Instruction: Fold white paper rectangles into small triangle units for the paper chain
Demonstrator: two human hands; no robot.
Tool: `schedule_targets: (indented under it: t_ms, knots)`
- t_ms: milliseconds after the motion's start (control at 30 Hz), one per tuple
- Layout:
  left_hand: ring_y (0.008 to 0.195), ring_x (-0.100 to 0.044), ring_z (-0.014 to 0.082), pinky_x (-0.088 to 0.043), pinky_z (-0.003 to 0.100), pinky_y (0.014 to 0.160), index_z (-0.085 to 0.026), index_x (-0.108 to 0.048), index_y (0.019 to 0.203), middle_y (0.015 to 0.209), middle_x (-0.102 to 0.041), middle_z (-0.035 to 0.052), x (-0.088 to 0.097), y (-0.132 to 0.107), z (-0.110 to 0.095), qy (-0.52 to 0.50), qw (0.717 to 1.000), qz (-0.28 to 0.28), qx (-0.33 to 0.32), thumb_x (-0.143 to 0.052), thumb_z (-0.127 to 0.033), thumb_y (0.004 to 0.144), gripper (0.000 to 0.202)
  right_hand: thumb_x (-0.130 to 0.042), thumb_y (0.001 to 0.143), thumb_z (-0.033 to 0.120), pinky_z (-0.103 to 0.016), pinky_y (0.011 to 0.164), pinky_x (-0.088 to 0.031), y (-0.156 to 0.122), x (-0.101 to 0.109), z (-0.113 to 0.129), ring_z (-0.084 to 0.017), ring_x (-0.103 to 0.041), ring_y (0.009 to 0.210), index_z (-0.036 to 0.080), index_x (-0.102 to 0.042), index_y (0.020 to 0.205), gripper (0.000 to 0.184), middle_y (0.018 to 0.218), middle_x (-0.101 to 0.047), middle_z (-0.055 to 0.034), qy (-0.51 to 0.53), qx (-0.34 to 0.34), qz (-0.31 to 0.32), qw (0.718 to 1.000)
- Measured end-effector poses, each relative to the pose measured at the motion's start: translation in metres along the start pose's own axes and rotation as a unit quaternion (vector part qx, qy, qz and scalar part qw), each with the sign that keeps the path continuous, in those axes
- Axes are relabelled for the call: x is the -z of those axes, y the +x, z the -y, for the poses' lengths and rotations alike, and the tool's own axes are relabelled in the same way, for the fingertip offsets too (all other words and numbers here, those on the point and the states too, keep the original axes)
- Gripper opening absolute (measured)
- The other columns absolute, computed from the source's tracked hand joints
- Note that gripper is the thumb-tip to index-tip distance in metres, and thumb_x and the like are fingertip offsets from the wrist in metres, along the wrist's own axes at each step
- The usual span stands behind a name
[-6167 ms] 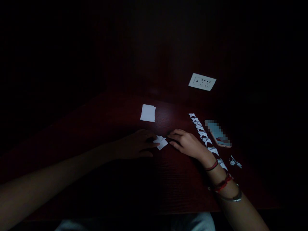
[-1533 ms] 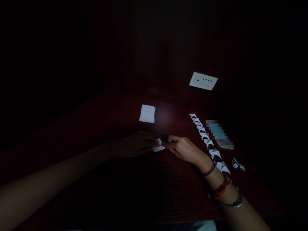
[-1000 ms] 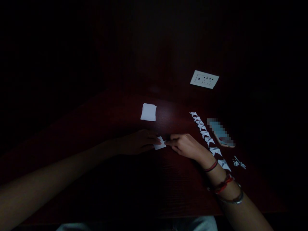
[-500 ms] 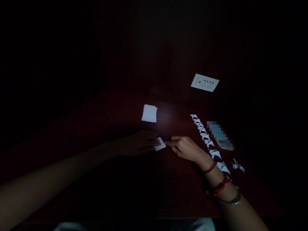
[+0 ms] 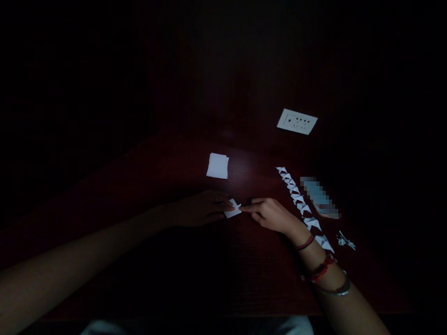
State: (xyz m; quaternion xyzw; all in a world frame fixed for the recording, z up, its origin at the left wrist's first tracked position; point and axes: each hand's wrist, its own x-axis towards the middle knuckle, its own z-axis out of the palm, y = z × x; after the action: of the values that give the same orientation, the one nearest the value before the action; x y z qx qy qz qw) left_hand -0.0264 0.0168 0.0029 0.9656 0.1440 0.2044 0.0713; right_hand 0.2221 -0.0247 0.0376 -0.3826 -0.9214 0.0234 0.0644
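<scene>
A small folded piece of white paper point(image 5: 231, 214) lies flat on the dark red table between my hands. My left hand point(image 5: 199, 209), dim in shadow, rests on the table with its fingers stretched out, the fingertips on the paper's left and upper part. From the right, the extended index finger of my right hand point(image 5: 270, 215) touches the paper's right corner; the other fingers are partly curled. Beyond my hands sits a stack of white paper sheets point(image 5: 218, 166). To the right of my right hand runs a row of several folded white paper pieces point(image 5: 312, 223).
A blurred-out, phone-like flat object point(image 5: 319, 197) lies right of the folded row. Nearer me is a small bundle of white items point(image 5: 345, 241), too small to make out. A white socket panel point(image 5: 296, 122) is on the back wall. The surroundings are very dark.
The right index fingertip has shifted slightly at the paper's right corner, and the paper's outline there looks a little different. My left hand has hardly moved.
</scene>
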Motion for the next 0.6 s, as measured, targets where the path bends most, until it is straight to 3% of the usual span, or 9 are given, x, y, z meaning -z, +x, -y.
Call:
schedule_targets:
  t_ms: [267,600]
  knots:
    - [0.116,-0.039,0.0196,-0.034,0.037,0.097,-0.023,-0.043,0.122,0.124,-0.046,0.0060,0.004,0.001,-0.004,-0.027,0.999,-0.012,0.011,-0.045,-0.022,0.087,0.035,-0.039,0.085,0.014,-0.023,0.076,-0.040,-0.001,0.006,0.003,-0.012,-0.056,0.083,0.018,-0.060,0.103,0.028,0.092,-0.062,-0.0036,0.051,-0.037,-0.069,0.996]
    - [0.106,-0.045,0.0195,-0.038,0.036,0.091,-0.023,-0.051,0.115,0.114,-0.051,0.0066,0.004,0.000,-0.006,0.016,1.000,-0.013,0.005,-0.046,-0.023,0.087,0.029,-0.053,0.080,0.027,-0.021,0.059,-0.037,0.006,-0.007,0.013,-0.010,-0.049,0.063,0.016,-0.063,0.085,0.015,0.071,-0.055,-0.0008,0.131,-0.071,-0.086,0.985]
